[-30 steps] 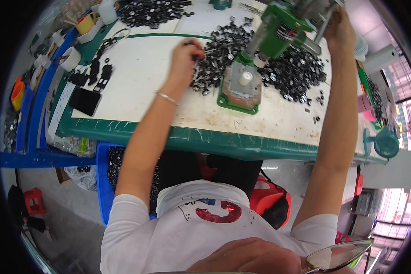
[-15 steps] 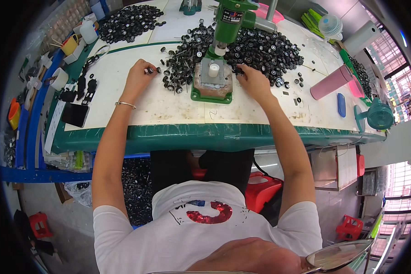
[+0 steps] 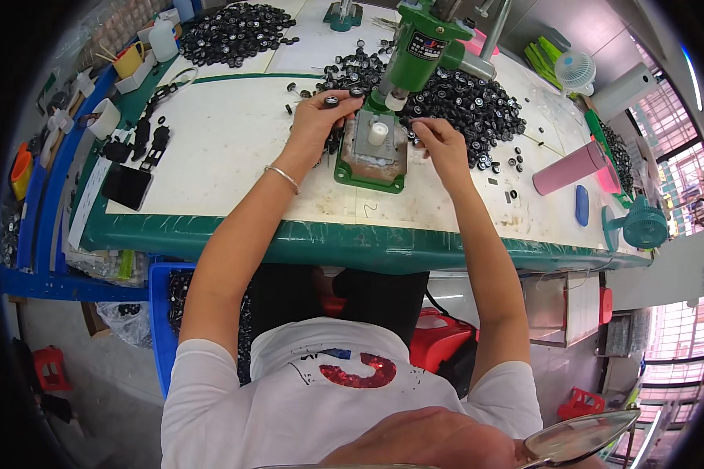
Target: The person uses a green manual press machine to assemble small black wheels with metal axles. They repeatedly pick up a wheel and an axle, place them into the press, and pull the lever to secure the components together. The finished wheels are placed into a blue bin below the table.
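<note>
**Two Hands Flank Green Press Amid Heaps of Wheels**

At the green press [image 3: 424, 48], a worker's left hand [image 3: 313, 123] pinches small black wheels [image 3: 331, 102] just left of the press's column. The right hand [image 3: 443, 148] curls its fingers just right of the base; from where I stand, I cannot tell whether they are closed on a piece. Between the hands, the white peg [image 3: 378, 134] on the press's plate stands bare. Careful work here would seem to call for gripping each wheel by its rim, keeping it level, and holding fingertips out from under the ram [image 3: 396, 102]. Loose wheels [image 3: 477, 117] crowd the press's right side, cramping the right hand. Farther right of the press lie a pink bottle [image 3: 569, 168] and a blue case [image 3: 582, 205]; well left of it, a dark phone [image 3: 127, 186].
</note>
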{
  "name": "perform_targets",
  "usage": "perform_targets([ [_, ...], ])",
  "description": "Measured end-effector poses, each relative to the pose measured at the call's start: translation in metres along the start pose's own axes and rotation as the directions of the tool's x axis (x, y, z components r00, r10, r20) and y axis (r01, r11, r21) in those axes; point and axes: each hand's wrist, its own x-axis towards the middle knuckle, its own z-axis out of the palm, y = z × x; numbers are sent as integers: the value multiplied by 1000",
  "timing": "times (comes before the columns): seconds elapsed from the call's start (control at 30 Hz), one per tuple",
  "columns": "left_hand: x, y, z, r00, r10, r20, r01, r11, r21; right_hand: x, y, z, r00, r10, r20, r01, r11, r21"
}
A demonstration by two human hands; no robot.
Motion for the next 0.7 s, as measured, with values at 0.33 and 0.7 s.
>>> perform_targets([
  [0.33,-3,-7,-8,984,172,48,-177,978,114,7,-25,36,947,234,221,-303,878,370],
  [0.7,-15,-4,9,954,237,181,-277,929,244,4,-33,40,924,301,235,-370,856,362],
])
